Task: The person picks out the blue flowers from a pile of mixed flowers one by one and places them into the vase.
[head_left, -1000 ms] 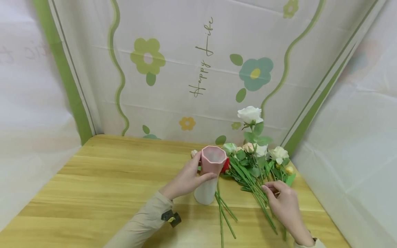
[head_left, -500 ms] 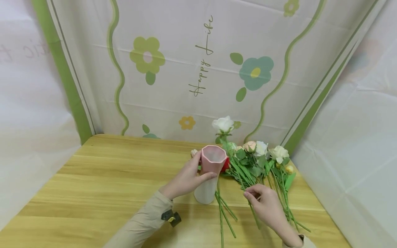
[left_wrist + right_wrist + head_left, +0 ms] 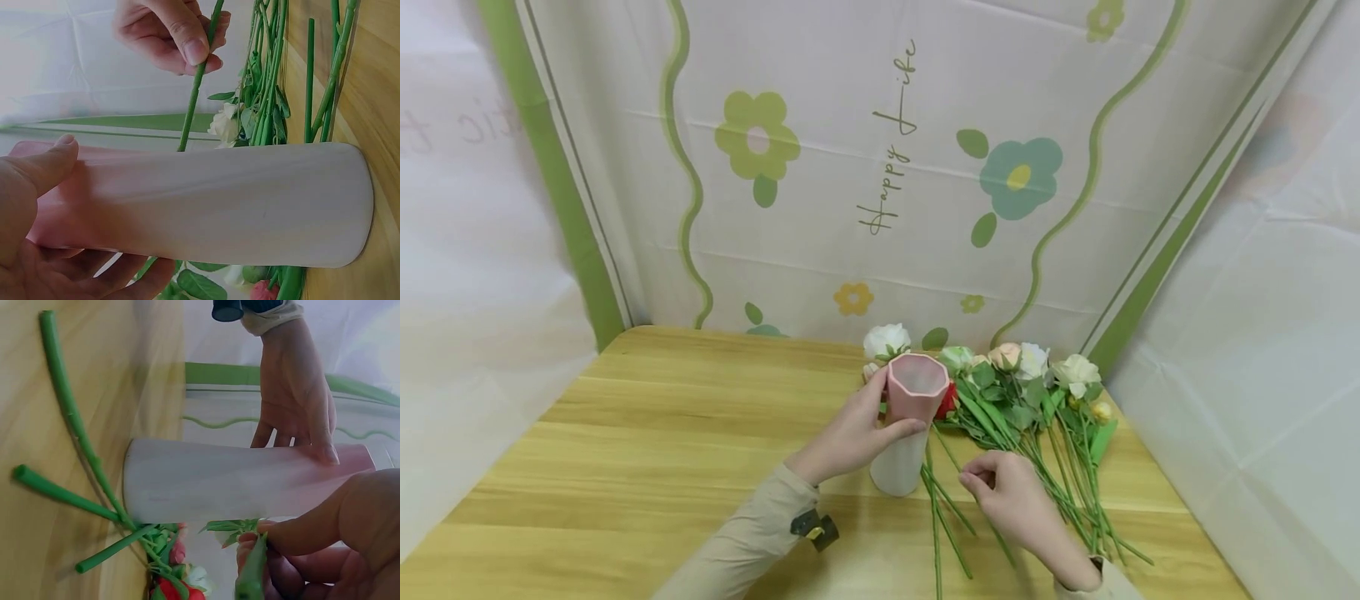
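Observation:
A tall vase [image 3: 901, 458], pink at its faceted rim and white below, stands upright on the table. My left hand [image 3: 848, 429] grips its upper part, thumb in front and fingers behind. With thumb and fingertips, my right hand [image 3: 1018, 507] pinches the green stem [image 3: 195, 94] of a white rose. That rose's bloom [image 3: 887, 341] shows just beyond the vase rim, and part of its stem is hidden behind the vase. In the right wrist view, the stem's cut end [image 3: 251, 584] points toward the camera, beside the vase wall.
A pile of artificial flowers [image 3: 1022, 400], with white, peach and yellow blooms, lies right of the vase. A red flower [image 3: 947, 402] sits close behind the vase, and several loose stems [image 3: 937, 525] stretch toward the front of the wooden table [image 3: 662, 450]. A printed curtain [image 3: 820, 208] hangs behind.
My right hand has moved left from the pile with the white rose. Its bloom has swung left and down to just beyond the vase rim. The left hand and vase have stayed put.

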`<action>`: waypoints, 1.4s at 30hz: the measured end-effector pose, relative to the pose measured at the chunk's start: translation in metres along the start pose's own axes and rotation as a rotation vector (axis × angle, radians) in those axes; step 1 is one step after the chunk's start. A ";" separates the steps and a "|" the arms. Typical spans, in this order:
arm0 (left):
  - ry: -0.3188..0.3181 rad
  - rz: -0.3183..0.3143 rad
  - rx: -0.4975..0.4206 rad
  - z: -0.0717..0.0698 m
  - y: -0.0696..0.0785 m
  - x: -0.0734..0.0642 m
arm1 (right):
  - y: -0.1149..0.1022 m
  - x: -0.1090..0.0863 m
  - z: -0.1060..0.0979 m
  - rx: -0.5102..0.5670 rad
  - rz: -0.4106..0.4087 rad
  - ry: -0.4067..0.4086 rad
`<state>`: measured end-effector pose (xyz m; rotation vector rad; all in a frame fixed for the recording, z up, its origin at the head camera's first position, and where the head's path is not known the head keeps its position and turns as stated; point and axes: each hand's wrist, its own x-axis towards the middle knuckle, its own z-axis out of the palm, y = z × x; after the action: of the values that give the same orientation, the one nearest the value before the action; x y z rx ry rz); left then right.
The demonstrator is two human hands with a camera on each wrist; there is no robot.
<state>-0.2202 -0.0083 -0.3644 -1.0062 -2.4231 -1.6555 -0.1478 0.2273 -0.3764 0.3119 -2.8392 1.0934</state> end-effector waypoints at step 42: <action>-0.007 0.009 0.004 0.001 -0.005 0.000 | 0.004 0.008 0.012 -0.207 -0.027 -0.185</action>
<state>-0.2231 -0.0087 -0.3688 -1.0219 -2.4216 -1.6470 -0.1562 0.2207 -0.3870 0.4543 -3.0667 0.7935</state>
